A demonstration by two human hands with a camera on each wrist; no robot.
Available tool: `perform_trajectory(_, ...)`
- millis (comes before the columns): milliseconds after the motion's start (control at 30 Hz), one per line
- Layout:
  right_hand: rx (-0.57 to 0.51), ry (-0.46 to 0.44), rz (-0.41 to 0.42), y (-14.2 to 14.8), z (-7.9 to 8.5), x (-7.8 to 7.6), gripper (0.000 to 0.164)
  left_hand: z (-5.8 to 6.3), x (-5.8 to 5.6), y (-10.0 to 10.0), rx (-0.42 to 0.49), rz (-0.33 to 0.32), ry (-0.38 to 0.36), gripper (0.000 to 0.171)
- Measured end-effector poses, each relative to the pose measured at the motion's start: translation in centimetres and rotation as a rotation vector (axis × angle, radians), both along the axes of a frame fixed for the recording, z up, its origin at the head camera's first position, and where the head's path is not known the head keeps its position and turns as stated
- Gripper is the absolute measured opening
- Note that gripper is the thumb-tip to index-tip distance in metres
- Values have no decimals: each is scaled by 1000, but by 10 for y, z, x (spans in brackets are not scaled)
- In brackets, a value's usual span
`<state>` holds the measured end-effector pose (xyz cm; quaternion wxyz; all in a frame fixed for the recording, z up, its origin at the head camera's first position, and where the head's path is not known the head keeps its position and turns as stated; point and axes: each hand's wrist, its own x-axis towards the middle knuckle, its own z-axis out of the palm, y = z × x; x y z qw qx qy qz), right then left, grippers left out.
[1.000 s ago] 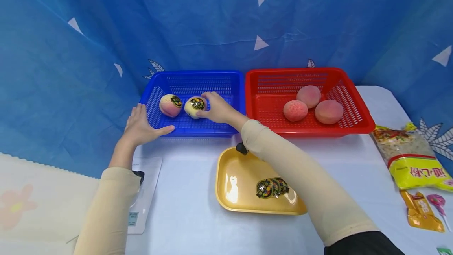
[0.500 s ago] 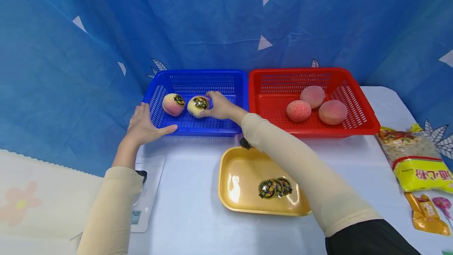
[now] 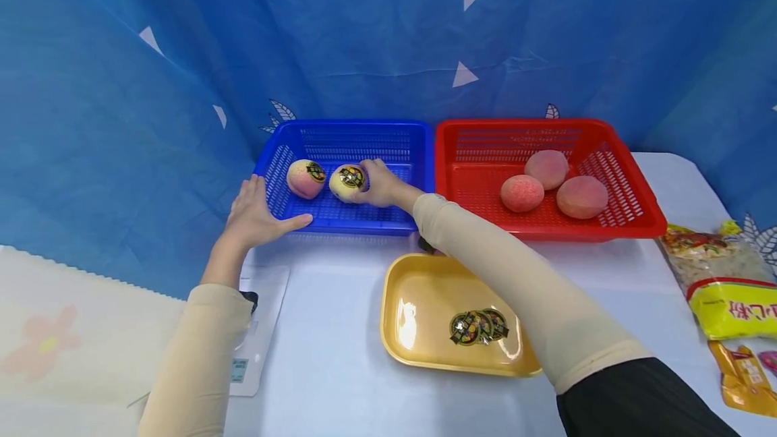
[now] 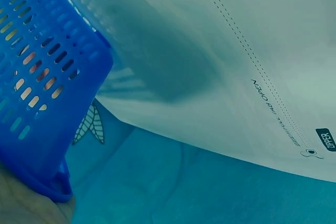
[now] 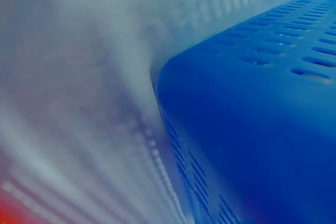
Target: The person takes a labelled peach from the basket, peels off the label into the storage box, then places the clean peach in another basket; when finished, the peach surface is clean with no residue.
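Observation:
In the head view, my right hand (image 3: 384, 185) reaches into the blue basket (image 3: 364, 226) and grips a pale peach (image 3: 338, 186) with thumb and fingers at its right side. A round dark sticker (image 3: 352, 176) is on top of that peach. To its left lies a pink and cream peach (image 3: 301, 181) bearing a similar sticker. My left hand (image 3: 253, 218) rests at the basket's front left corner, thumb stretched along the front rim. The left wrist view has part of this hand (image 4: 29, 203) against the basket's rim. My right hand is out of sight in the right wrist view.
Right of the blue basket stands a red basket (image 3: 473, 218) with 3 pinkish peaches (image 3: 581, 197). A gold tray (image 3: 419, 346) in front holds several round stickers (image 3: 479, 326). A white pouch (image 3: 267, 329) lies under my left forearm; a yellow food bag (image 3: 728, 288) and orange packet (image 3: 743, 376) lie right.
The head view has shifted, so the whole scene sits slightly farther right. Both hands keep their places at the blue basket, the right one still on the same peach.

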<state>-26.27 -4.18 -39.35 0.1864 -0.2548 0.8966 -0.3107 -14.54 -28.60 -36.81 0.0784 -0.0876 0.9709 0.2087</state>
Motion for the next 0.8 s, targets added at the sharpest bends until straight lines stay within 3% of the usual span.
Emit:
perform_trajectory(200,-21,-11,1,-4,-5,-1,85,0,0,-1,16,-9,-4,141)
perform_trajectory(567,-86,62,32,-7,-14,-1,76,-2,0,-3,5,-16,13,140)
perform_trajectory(800,-83,102,73,-10,-20,-1,82,-3,1,-2,3,-20,17,140)
